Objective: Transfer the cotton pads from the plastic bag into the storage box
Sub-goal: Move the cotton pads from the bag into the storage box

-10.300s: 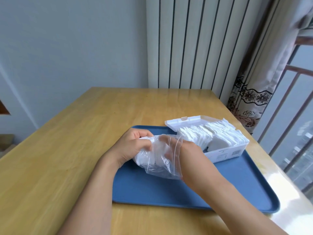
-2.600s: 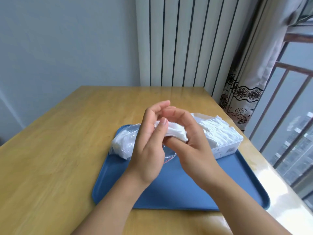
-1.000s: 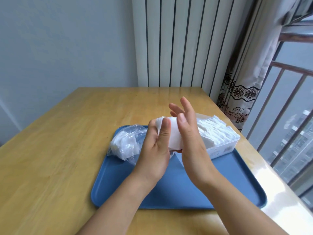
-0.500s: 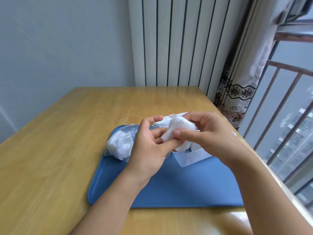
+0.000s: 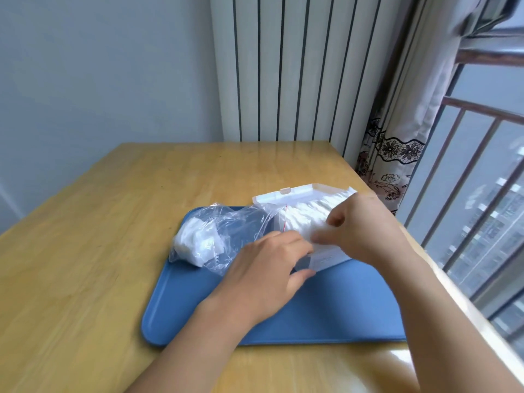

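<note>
A clear plastic bag lies on the blue tray, with white cotton pads bunched at its left end. To its right stands the white storage box, lid open at the back, filled with upright rows of pads. My right hand presses a stack of pads down into the box's near end. My left hand holds the box's near left corner, thumb against its front wall.
The tray sits on a wooden table close to its right edge. A white radiator stands behind the table, a patterned curtain and a window railing to the right.
Both hands have dropped from above the tray to the box. The stack of pads held in the air half a second ago is now pushed in among the pads in the box.
</note>
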The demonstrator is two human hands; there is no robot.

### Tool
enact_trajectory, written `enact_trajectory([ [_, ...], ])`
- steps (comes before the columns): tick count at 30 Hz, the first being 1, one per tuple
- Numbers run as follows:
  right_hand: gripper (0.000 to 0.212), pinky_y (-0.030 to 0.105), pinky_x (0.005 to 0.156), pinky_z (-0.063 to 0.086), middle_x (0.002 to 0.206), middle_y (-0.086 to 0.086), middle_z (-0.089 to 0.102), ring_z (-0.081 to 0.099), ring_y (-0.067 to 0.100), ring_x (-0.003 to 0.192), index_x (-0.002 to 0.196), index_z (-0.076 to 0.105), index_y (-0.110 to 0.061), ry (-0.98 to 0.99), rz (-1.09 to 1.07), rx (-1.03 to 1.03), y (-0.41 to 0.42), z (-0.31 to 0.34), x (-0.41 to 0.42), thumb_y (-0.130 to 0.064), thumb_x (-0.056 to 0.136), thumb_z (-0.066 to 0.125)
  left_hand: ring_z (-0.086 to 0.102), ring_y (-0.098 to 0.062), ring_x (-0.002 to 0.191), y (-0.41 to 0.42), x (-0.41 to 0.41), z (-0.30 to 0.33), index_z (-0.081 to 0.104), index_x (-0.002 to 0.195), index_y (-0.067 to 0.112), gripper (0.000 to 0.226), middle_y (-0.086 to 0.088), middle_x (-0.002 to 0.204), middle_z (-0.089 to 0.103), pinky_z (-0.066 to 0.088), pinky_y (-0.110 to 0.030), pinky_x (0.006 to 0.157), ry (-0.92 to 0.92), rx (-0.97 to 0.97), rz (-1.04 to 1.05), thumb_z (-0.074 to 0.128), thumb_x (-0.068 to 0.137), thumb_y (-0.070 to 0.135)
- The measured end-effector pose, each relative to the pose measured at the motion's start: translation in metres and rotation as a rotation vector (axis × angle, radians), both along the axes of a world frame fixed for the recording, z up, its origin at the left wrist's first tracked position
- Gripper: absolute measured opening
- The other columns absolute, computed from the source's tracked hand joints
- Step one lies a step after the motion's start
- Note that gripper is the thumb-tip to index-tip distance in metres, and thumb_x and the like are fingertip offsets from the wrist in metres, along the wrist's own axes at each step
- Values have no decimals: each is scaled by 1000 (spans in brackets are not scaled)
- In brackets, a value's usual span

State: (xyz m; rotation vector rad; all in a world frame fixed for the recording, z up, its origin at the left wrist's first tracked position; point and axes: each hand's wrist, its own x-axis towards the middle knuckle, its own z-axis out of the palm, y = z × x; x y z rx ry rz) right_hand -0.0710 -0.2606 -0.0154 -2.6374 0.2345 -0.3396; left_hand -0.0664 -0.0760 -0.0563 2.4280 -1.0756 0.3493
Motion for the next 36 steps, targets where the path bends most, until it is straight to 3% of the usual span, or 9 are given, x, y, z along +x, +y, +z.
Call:
enact_trajectory([
  [5,38,25,51,30,67,2,55,58,30,74,70,59,-16,102,-208,-203,4,-7,7,-37,62,89,51,-12,91,-1,1,2,67,105,28,10,13,103,63,51,-38,77,-11,-11,1,62,97,31],
  [9,48,30,54,35,80,-1,61,60,26,82,87,59,-18,63,-186,-170,5,-7,5,-43,61,90,52,-12,91,-1,1,1,68,104,28,10,14,103,63,51,-38,77,-3,-32,2,62,97,29],
  [15,25,13,46,33,54,-24,62,53,1,41,80,75,-20,-119,175,284,0,28,-17,-44,88,75,60,-16,98,4,4,1,69,107,25,12,12,106,66,52,-37,80,9,-70,16,62,97,27],
  [18,60,30,54,45,73,-9,74,63,18,41,82,77,-16,205,289,290,15,28,-26,-66,93,46,61,-15,105,5,3,3,70,112,27,17,14,115,67,51,-37,86,29,-87,10,63,96,25],
  [23,90,36,65,40,58,0,38,71,25,48,102,72,-15,490,97,118,22,22,-22,-85,83,20,58,-14,85,7,3,4,69,99,28,7,13,103,67,52,-37,81,24,-95,11,65,93,26],
  [26,72,38,73,49,69,-7,61,65,23,41,81,74,-22,385,240,175,23,25,-24,-76,91,28,59,-11,75,6,-4,11,71,96,25,14,12,93,68,51,-27,70,10,-193,-59,65,85,19],
  [28,57,29,54,44,58,-15,66,52,16,37,76,76,-17,211,357,326,23,26,-25,-50,105,39,61,-14,71,11,-11,22,72,94,17,18,7,86,69,46,-23,62,-36,-458,-127,63,80,9],
  [32,27,10,51,41,73,-9,76,53,4,51,85,82,-14,-56,441,433,30,22,-21,0,91,59,65,-23,88,42,12,38,69,99,12,23,1,95,70,53,-37,73,-274,-852,375,61,78,14],
  [36,21,22,71,52,87,-10,77,67,7,75,87,81,-19,-120,529,-46,51,-5,-13,-6,84,65,55,-33,118,85,52,26,64,121,12,51,-9,123,64,42,-38,93,227,-394,890,63,87,50],
])
